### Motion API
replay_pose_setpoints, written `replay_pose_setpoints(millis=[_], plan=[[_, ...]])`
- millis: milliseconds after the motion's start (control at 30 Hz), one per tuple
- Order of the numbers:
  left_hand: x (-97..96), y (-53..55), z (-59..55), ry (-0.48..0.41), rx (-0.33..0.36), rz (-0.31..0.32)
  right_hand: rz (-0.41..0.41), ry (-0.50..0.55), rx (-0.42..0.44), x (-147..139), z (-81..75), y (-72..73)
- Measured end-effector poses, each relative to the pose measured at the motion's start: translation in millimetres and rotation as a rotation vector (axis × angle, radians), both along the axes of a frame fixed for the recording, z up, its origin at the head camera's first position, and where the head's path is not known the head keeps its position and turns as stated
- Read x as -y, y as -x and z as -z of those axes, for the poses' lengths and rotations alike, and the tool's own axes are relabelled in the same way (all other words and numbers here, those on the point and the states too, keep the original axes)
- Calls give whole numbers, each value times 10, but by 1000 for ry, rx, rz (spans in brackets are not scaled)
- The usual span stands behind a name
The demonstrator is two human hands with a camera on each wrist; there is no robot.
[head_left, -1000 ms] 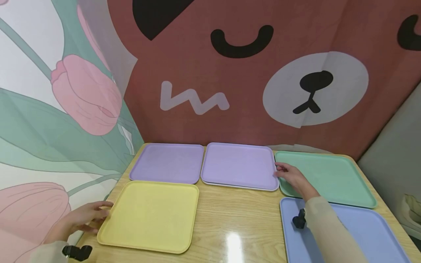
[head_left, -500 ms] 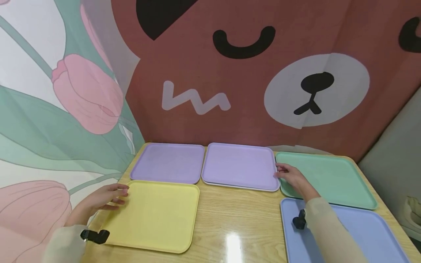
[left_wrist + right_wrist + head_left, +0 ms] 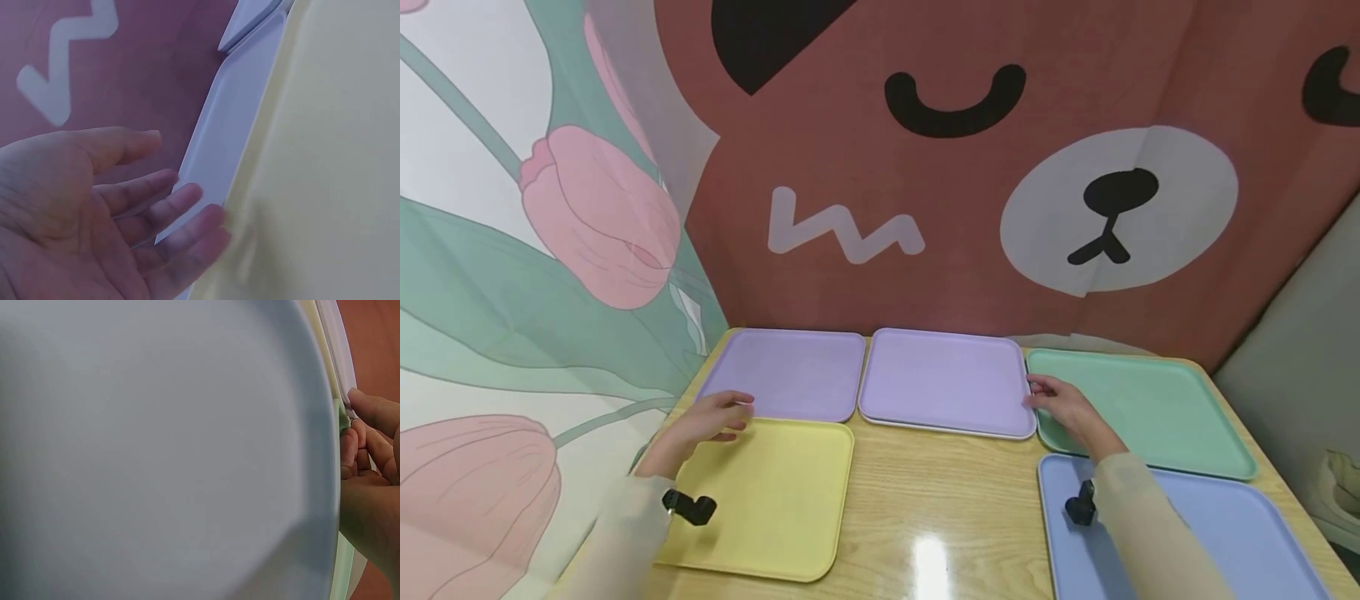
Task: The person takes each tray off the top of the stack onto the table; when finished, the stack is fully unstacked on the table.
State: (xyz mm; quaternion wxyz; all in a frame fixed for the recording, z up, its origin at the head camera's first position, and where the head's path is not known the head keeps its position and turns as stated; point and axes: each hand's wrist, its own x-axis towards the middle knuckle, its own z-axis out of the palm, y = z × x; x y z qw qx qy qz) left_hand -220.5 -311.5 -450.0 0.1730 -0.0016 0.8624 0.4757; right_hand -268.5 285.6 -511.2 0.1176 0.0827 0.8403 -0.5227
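My left hand [image 3: 711, 417] hovers with loosely spread fingers above the border between the yellow tray [image 3: 775, 500] and the left purple tray [image 3: 797, 371]; its palm holds nothing in the left wrist view. At the middle purple tray [image 3: 943, 379], my right hand [image 3: 1063, 404] pinches the right rim, thumb tip on the edge and the other fingers curled in beside the green tray [image 3: 1150, 408]. A second pale rim shows under this purple tray's front edge. In the right wrist view the blue tray [image 3: 187, 456] hides part of that hand.
All the trays lie on a wooden table [image 3: 925, 508]. The blue tray sits at front right, beneath the right forearm. A brown curtain [image 3: 962, 208] with a bear print hangs right behind the table, and a tulip-print curtain [image 3: 602, 217] borders its left side.
My left hand has risen from the yellow tray's left edge and moved away from me and to the right, to its far left corner. The right hand has stayed at the purple tray's rim.
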Motion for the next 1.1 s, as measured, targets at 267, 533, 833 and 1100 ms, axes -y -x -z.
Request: replay_pose_setpoints(millis=[267, 533, 833, 1100], plan=[[-383, 196, 66, -16, -81, 1, 27, -16, 13, 14, -6, 1], [-717, 415, 196, -27, -138, -24, 27, -28, 5, 9, 6, 9], [-1079, 585, 268, -85, -204, -17, 36, -39, 2, 26, 16, 12], [-1274, 729, 368, -120, -210, -18, 35, -34, -6, 39, 9, -2]])
